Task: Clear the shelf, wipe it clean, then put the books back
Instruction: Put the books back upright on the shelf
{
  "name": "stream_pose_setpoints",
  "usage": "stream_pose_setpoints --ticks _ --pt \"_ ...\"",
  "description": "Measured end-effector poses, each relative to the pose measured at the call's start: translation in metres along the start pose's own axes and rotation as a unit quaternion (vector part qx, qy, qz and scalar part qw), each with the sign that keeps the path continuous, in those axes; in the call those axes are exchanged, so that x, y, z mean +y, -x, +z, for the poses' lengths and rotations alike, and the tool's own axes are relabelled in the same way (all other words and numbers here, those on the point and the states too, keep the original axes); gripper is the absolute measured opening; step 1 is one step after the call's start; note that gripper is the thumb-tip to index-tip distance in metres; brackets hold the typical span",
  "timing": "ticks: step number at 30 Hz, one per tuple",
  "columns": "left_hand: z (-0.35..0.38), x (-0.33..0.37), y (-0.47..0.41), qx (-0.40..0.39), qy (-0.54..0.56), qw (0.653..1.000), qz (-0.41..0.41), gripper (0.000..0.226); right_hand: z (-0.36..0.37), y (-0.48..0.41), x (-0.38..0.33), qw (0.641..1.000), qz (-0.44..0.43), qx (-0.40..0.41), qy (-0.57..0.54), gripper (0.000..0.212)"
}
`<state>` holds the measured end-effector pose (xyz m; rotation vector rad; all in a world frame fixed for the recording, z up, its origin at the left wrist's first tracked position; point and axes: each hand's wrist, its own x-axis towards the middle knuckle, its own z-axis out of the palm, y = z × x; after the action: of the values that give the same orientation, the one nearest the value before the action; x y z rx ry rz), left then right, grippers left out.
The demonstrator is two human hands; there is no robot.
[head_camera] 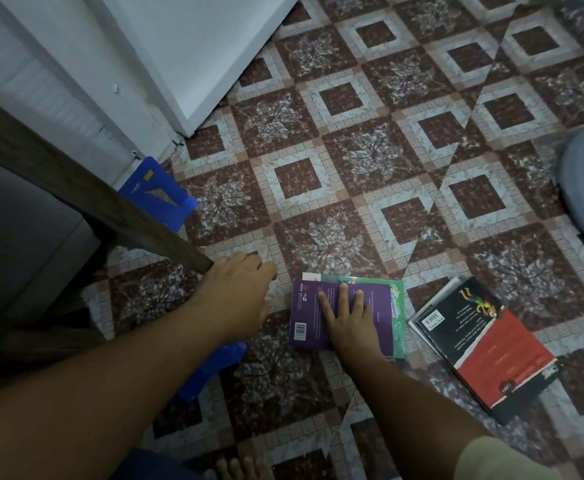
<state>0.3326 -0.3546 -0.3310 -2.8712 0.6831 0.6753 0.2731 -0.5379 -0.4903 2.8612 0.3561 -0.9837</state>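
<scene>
Head view: right hand [349, 317], fingers [344, 294] straight, presses a purple paperback book [309, 317] stacked on a green-covered book [373, 281] on the patterned tile floor [353, 150]. Left hand [238, 292] hangs relaxed beside it, gripping nothing. Lifted one-handed, the purple cover may slide off.

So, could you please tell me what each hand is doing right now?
Left hand: open, holding nothing, fingers loosely bent by the wooden board.
Right hand: open, pressing flat on the purple book.
</scene>
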Motion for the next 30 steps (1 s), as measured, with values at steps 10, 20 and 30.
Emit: stream_pose_setpoints --ticks 10,20,30 --pt "-0.008 0.001 -0.003 -0.017 0.028 0.999 -0.015 0.036 -0.053 -0.006 0.02 0.998 -0.01 -0.02 -0.056 0.076" --pt "-0.052 0.007 0.021 -0.011 0.106 0.993 -0.047 0.063 -0.157 0.043 0.015 0.998 -0.041 0.046 -0.03 0.021" --pt "-0.119 -0.004 0.098 -0.044 0.059 0.995 -0.066 0.06 -0.284 0.146 -0.017 0.987 -0.149 0.061 0.009 0.015"
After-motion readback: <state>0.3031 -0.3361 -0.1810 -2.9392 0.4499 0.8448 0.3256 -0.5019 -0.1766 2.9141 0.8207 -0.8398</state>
